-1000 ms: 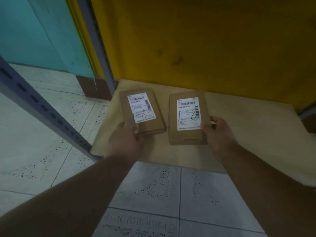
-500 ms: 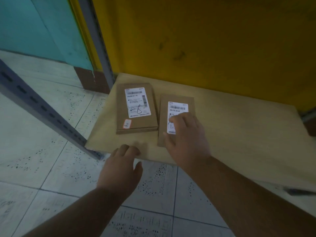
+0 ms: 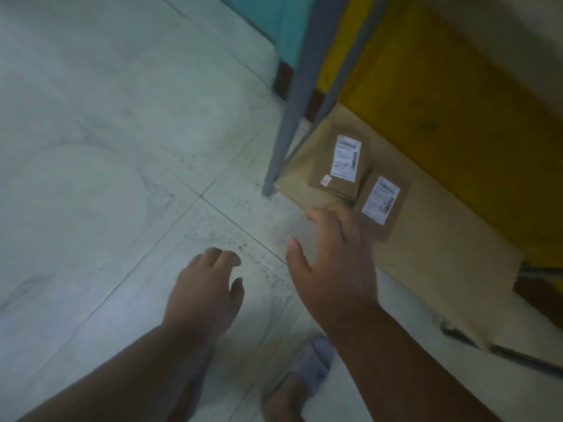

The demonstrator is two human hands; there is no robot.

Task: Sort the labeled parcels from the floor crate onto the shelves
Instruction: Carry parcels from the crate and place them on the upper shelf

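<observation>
- Labeled parcels, two: flat brown cardboard, each with a white barcode label face up. Far parcel (image 3: 341, 166) and near parcel (image 3: 382, 205) lie side by side on the lowest shelf board (image 3: 441, 248), corners touching or all but touching; motion blur hides which. Labels unreadable here.
- Right hand (image 3: 332, 257): fingers spread and relaxed, grasping nothing. Fingertips overlap the shelf's front edge in view, just beside the near parcel; contact with either parcel is not evident.
- Left hand (image 3: 204, 293): fingers loosely curled, holding nothing, over the floor tiles (image 3: 106, 178), well apart from both parcels.
- Step in hand, judged: both parcels placed, hands free to fetch the next one. The floor crate is out of view; done well, the next pickup means reading the label before lifting, so the parcel goes to the matching shelf.
- Surroundings: grey slotted shelf upright (image 3: 289, 95) at the board's left corner; yellow wall (image 3: 457, 86) behind; teal panel (image 3: 274, 22) beyond; a slippered foot (image 3: 304, 379) below.
</observation>
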